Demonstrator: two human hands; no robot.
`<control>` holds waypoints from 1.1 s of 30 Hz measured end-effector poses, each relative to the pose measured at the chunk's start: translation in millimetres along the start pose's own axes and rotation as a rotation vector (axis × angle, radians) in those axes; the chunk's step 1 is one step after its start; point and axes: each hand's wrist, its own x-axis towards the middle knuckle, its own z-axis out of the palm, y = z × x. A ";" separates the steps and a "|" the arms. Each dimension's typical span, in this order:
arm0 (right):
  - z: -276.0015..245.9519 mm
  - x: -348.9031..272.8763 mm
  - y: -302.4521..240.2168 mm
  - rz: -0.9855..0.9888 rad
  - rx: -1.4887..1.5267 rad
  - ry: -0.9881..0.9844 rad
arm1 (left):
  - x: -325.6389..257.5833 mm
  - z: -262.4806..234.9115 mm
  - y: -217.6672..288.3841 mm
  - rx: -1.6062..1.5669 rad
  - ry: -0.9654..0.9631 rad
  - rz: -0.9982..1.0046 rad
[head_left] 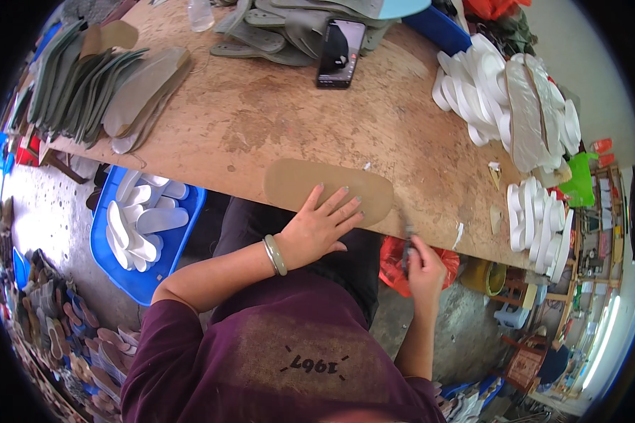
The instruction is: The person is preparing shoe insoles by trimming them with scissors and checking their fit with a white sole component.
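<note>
A tan, sole-shaped piece (328, 185) lies flat at the near edge of the wooden table. My left hand (323, 222) rests on its near side, palm down with fingers spread, pressing on it without gripping. A pale bangle circles that wrist. To the right of the sole piece, just off the table edge, my right hand (426, 269) is closed around a slim dark tool (406, 247) held upright. The tool's upper end is thin and blurred, so its kind cannot be made out.
Stacked grey soles (70, 84) stand at the far left; more grey pieces and a phone (340, 53) lie at the back. White soles (473, 92) pile up on the right. Below left sits a blue bin (102, 236) of white soles; a red bag (441, 264) hangs below right.
</note>
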 end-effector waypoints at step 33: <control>21.5 72.7 84.6 -0.181 -0.223 0.412 | -120.9 -147.2 -326.3 0.440 0.099 -1.195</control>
